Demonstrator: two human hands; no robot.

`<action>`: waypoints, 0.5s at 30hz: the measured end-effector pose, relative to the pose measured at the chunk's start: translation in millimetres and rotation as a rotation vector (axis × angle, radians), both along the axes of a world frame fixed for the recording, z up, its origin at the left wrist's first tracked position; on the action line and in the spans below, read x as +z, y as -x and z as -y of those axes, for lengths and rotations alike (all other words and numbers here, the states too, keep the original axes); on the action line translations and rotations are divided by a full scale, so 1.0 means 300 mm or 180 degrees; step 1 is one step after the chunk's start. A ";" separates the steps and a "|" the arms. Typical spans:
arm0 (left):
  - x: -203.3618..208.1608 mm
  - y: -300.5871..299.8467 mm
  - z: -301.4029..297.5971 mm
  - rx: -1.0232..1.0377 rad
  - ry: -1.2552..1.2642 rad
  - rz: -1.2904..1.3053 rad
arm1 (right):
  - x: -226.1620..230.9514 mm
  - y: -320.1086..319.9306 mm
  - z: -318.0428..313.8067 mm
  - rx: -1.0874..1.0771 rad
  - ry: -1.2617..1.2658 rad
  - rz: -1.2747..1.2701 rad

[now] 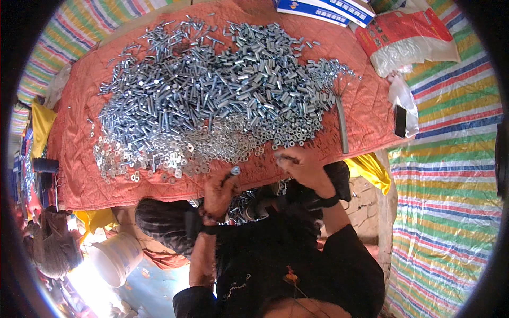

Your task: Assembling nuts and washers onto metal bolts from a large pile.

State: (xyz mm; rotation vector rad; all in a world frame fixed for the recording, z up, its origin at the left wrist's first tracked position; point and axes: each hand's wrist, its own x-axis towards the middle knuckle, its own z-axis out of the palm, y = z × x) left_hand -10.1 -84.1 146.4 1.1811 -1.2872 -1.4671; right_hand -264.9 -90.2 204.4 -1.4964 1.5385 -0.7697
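Observation:
My left hand (217, 192) is closed around a small shiny metal fastener (235, 170), its end standing out past the thumb and forefinger. Most of the piece is hidden by the fingers. To the right, my right hand (307, 168) hovers over the front edge of the red quilted cloth (79, 183), fingertips drawn together; what they hold, if anything, is too small to make out. Ahead of both hands lie loose flat washers (175, 153), and just beyond my right hand are small nuts (291, 135). Behind these spreads a big heap of metal sleeves and bolts (212, 79).
A grey tube with splayed wires (342, 122) lies right of the heap. Farther right are a black phone (400, 121) and a red and clear plastic bag (408, 42). Blue and white boxes (318, 11) sit at the back. A white bucket (114, 259) stands low at left.

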 end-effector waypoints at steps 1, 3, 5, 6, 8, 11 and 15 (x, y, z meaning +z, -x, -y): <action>0.027 -0.015 0.006 -0.0049 -0.0042 -0.0010 | 0.042 0.043 -0.011 -0.0043 -0.0086 -0.0014; 0.130 -0.075 0.024 0.0115 -0.0374 0.0046 | 0.148 0.099 -0.034 -0.0071 0.0166 -0.0244; 0.216 -0.173 0.056 -0.0205 -0.0337 0.0560 | 0.243 0.135 -0.052 -0.0062 0.0425 -0.0469; 0.246 -0.206 0.072 -0.0304 -0.0335 0.0725 | 0.292 0.159 -0.077 -0.0177 0.0417 -0.0478; 0.347 -0.275 0.072 -0.0242 -0.0465 0.0795 | 0.383 0.178 -0.111 -0.0289 0.0417 -0.0462; 0.466 -0.422 0.071 -0.0193 -0.0979 0.1107 | 0.420 0.170 -0.153 -0.0436 0.0306 -0.0571; 0.521 -0.594 0.072 -0.0432 -0.1233 0.1856 | 0.482 0.208 -0.236 -0.0892 -0.0203 -0.0695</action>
